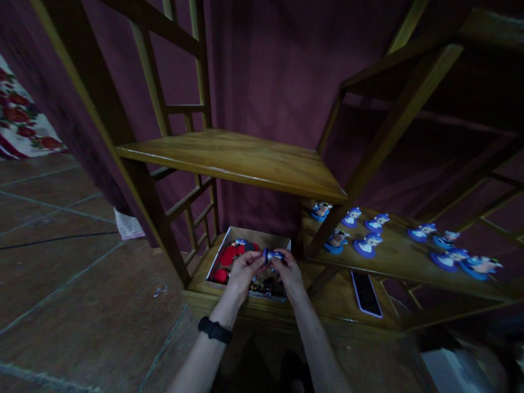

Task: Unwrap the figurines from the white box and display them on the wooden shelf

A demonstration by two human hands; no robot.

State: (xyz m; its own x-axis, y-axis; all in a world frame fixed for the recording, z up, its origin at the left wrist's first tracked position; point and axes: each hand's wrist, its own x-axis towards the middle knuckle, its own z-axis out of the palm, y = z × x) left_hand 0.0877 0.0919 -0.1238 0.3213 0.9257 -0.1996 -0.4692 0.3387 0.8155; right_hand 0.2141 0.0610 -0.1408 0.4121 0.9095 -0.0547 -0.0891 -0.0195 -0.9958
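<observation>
Between my two hands is a small blue and white figurine [274, 255] with a purple-blue base, held just above an open cardboard box [282, 240]. The fingers of my left hand [248, 268] pinch its base side. From the other side, my right hand [289, 268] grips it with bent fingers. Inside the box lie red round-based pieces [229, 255] and several small dark figures [266, 285], partly hidden by my hands. A black band [215, 330] is around my left wrist.
Several blue-based figurines [367, 244] stand on the shelf to the right. Below them lies a phone [366, 293] on the lower board. An upper wooden shelf [237, 158] juts out above the box. Slanting wooden posts [385, 131] frame the right side.
</observation>
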